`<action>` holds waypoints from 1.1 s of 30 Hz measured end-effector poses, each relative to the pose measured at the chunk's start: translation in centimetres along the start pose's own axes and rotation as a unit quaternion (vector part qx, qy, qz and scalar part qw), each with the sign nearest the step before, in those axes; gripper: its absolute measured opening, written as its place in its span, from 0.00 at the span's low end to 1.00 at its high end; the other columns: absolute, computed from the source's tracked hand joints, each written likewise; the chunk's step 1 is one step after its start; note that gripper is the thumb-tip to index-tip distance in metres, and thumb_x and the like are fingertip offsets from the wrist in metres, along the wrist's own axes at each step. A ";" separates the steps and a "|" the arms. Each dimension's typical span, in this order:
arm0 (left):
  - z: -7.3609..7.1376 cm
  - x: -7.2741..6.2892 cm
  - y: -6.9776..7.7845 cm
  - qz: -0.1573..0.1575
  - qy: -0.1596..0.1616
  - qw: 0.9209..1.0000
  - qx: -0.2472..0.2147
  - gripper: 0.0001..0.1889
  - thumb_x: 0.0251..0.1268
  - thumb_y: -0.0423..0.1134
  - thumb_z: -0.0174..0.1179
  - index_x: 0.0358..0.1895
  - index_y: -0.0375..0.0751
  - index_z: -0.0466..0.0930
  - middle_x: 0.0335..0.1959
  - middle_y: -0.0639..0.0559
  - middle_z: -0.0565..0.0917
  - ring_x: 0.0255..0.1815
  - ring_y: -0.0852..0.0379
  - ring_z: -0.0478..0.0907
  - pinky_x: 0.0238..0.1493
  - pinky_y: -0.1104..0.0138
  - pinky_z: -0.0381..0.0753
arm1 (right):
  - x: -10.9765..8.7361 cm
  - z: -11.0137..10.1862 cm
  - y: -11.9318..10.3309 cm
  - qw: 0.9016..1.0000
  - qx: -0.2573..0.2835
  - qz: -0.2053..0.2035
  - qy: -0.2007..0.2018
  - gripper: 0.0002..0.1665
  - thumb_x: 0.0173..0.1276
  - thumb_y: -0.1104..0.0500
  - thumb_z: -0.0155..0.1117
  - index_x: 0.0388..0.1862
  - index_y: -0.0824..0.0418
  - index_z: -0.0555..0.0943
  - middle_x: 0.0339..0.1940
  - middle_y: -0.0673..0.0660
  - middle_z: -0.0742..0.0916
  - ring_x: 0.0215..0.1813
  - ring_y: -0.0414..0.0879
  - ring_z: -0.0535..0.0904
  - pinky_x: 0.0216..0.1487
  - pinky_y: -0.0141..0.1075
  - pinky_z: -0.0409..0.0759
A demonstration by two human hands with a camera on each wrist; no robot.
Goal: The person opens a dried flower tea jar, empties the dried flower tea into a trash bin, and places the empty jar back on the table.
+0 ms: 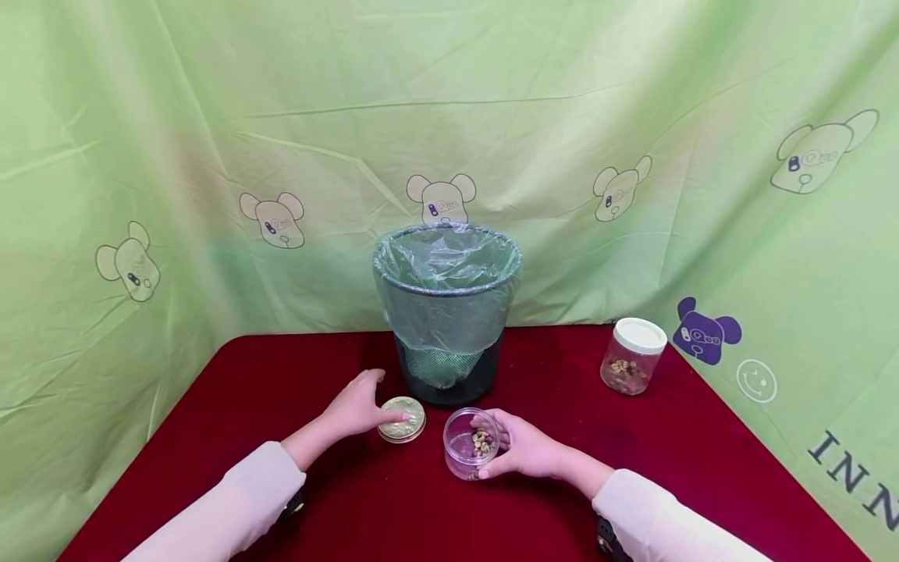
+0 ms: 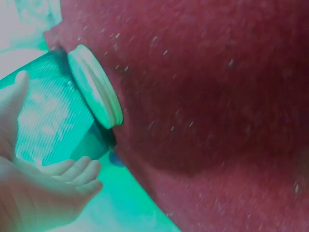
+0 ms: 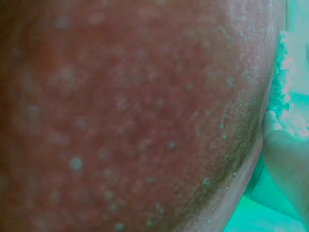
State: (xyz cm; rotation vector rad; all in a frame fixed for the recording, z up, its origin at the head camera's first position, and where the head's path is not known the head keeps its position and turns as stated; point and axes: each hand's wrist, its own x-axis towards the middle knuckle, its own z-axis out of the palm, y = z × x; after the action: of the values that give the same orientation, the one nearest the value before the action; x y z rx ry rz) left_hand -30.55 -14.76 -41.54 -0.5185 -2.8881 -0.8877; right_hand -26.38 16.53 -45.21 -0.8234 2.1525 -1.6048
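My right hand (image 1: pixel 527 446) grips a round clear jar (image 1: pixel 460 460) from its right side, thumb in front and fingers behind. The jar has no lid on it, and small dried flower buds (image 1: pixel 483 442) lie inside toward the hand. At the edge of the right wrist view only the thumb (image 3: pixel 285 154) and a bright clump of the buds (image 3: pixel 282 79) show. To the left, a round pale gold lid (image 1: pixel 402 417) lies on the table. My left hand (image 1: pixel 354 407) is beside it, fingers spread and thumb over the lid; the left wrist view shows a gap between them.
A mesh bin (image 1: pixel 449 328) lined with a clear bag stands just behind the hands. At the back right is another clear jar (image 1: pixel 632 357) with a white lid and dried buds inside. Dark red cloth (image 1: pixel 393 515) covers the table; green curtains (image 1: pixel 337 94) enclose it.
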 end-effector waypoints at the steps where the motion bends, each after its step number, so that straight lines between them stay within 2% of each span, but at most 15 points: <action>1: -0.3 0.1 0.1 -0.001 0.009 1.000 -0.011 0.50 0.45 0.57 0.75 0.63 0.22 0.67 0.60 0.32 0.73 0.61 0.39 0.70 0.60 0.51 0.71 | 0.0 0.0 0.0 1.000 0.000 -0.001 0.000 0.43 0.53 0.67 0.76 0.64 0.75 0.63 0.63 0.70 0.74 0.66 0.61 0.69 0.64 0.40 0.69; 4: -1.1 0.5 0.4 0.003 0.042 0.998 -0.047 0.50 0.47 0.60 0.73 0.66 0.26 0.65 0.63 0.35 0.72 0.63 0.41 0.69 0.61 0.50 0.69 | 0.0 0.0 0.1 1.000 0.001 -0.001 0.000 0.43 0.53 0.67 0.76 0.64 0.75 0.63 0.63 0.71 0.74 0.66 0.61 0.69 0.64 0.40 0.69; 9: -2.9 1.2 1.2 0.019 0.095 0.990 -0.104 0.50 0.49 0.58 0.72 0.70 0.31 0.61 0.66 0.37 0.68 0.67 0.43 0.64 0.65 0.50 0.64 | 0.0 -0.1 0.2 1.000 0.000 0.000 -0.001 0.43 0.54 0.66 0.76 0.64 0.75 0.63 0.63 0.70 0.74 0.66 0.61 0.69 0.64 0.39 0.69; 15: -5.3 2.4 2.4 0.037 0.138 0.980 -0.137 0.49 0.53 0.56 0.70 0.73 0.35 0.56 0.68 0.40 0.65 0.69 0.45 0.61 0.66 0.50 0.61 | -0.1 -0.1 0.0 1.000 0.000 -0.002 -0.002 0.43 0.54 0.66 0.76 0.64 0.75 0.63 0.63 0.70 0.74 0.66 0.61 0.69 0.64 0.39 0.69; 21: -7.6 4.1 3.5 0.071 0.178 0.967 -0.169 0.45 0.57 0.51 0.69 0.73 0.37 0.55 0.69 0.41 0.63 0.70 0.45 0.59 0.66 0.48 0.60 | -0.1 0.0 0.0 1.000 -0.003 0.000 -0.003 0.43 0.54 0.66 0.76 0.64 0.75 0.64 0.63 0.70 0.75 0.66 0.61 0.69 0.64 0.40 0.69; 26: -8.9 6.0 4.5 0.075 0.192 0.954 -0.216 0.42 0.61 0.51 0.65 0.73 0.36 0.56 0.71 0.40 0.61 0.70 0.43 0.59 0.67 0.49 0.59 | 0.0 0.0 0.0 1.000 0.003 0.000 -0.002 0.42 0.54 0.67 0.76 0.64 0.74 0.64 0.63 0.70 0.75 0.66 0.61 0.69 0.64 0.40 0.69; 30: -9.3 7.4 4.9 0.061 0.189 0.946 -0.254 0.40 0.66 0.53 0.59 0.73 0.34 0.54 0.71 0.40 0.61 0.70 0.42 0.60 0.69 0.52 0.59 | 0.0 0.0 0.1 1.000 0.007 -0.001 -0.002 0.43 0.54 0.67 0.76 0.64 0.74 0.64 0.63 0.70 0.75 0.66 0.61 0.69 0.64 0.40 0.69; 33: -9.5 8.5 5.1 0.056 0.182 0.936 -0.297 0.38 0.70 0.52 0.55 0.73 0.32 0.53 0.72 0.38 0.60 0.70 0.41 0.60 0.69 0.54 0.59 | 0.0 -0.1 0.2 1.000 0.010 -0.002 -0.003 0.43 0.54 0.67 0.76 0.64 0.74 0.63 0.63 0.69 0.75 0.66 0.60 0.69 0.63 0.39 0.70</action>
State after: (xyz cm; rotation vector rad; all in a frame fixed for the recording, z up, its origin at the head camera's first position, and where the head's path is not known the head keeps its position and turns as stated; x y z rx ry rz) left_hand -37.02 -13.59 -29.52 -0.4801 -2.2089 -1.6438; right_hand -26.47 16.64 -45.38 -0.8270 2.1278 -1.6208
